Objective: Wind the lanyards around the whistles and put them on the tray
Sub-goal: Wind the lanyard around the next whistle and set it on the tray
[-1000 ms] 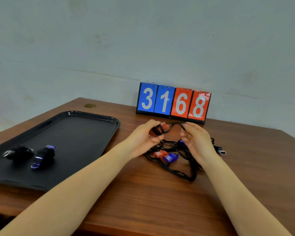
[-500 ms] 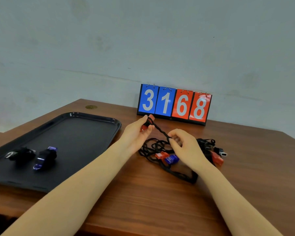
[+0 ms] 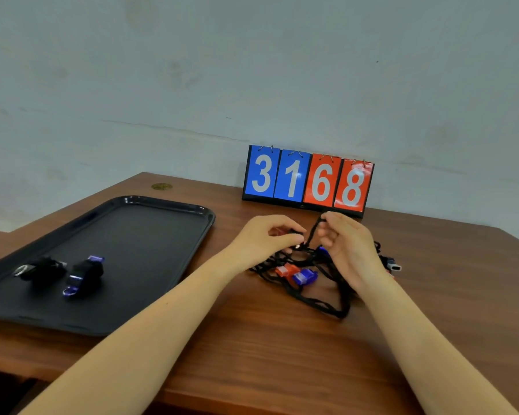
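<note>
Bare table (image 3: 252,339) lies between tray (image 3: 174,205) and lanyard tangle (image 3: 312,292); the scoreboard (image 3: 307,178) blocks behind.

A flip score board (image 3: 308,178) stands at the back of the table (image 3: 282,339), by the wall. It has 4 cards w/ big white nos.: 3 and 1 on blue, 6 and 8 on red. No other words to read.

A brown wooden table (image 3: 252,339) stands against a plain pale grey wall (image 3: 252,70), evenly lit, with faint marks.
</note>
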{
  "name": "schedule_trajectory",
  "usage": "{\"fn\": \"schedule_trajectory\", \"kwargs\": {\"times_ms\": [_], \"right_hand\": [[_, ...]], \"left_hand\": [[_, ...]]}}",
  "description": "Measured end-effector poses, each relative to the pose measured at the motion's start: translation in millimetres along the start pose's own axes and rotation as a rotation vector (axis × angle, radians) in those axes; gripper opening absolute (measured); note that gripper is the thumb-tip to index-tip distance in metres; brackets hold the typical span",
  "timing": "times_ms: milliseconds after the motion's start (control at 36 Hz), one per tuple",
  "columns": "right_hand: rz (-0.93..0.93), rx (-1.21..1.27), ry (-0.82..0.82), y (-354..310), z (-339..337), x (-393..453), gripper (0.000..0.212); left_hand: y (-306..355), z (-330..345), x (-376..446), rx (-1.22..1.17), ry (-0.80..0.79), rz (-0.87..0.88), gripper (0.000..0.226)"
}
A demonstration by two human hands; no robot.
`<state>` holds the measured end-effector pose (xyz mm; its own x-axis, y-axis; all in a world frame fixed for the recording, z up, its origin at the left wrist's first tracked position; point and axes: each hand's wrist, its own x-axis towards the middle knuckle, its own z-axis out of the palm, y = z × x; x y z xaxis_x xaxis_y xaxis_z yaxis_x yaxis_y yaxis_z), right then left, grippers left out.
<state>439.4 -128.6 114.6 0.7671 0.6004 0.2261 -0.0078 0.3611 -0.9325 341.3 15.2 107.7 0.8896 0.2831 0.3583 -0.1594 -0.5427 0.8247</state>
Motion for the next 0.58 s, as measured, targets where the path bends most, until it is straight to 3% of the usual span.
{"fn": "schedule_trajectory", "kwargs": {"times_ms": [139, 222, 333, 472, 583], "right_hand": [[0.071, -0.097, -0.043, 12, -5, 6, 0.019], [-0.028, -0.453, -0.061, 18, -1, 4, 0.022], [-0.248, -0.849, 0.014, 26, 7, 3, 0.010], [-0.456, -1.065, -0.025, 31, 5, 3, 0.005], [-0.506, -1.110, -0.058, 29, 4, 2, 0.004]], "left_hand": [[3, 0, -7, -0.409, -0.138, -0.084, 0.018], [3, 4, -7, -0.720, -0.160, -0.158, 0.018], [2, 7, -2, -1.105, -0.034, -0.283, 0.022], [-3, 5, 0, -1.248, 0.035, -0.417, 0.027], [0, 4, 0, -1.274, -0.011, -0.443, 0.023]]}}
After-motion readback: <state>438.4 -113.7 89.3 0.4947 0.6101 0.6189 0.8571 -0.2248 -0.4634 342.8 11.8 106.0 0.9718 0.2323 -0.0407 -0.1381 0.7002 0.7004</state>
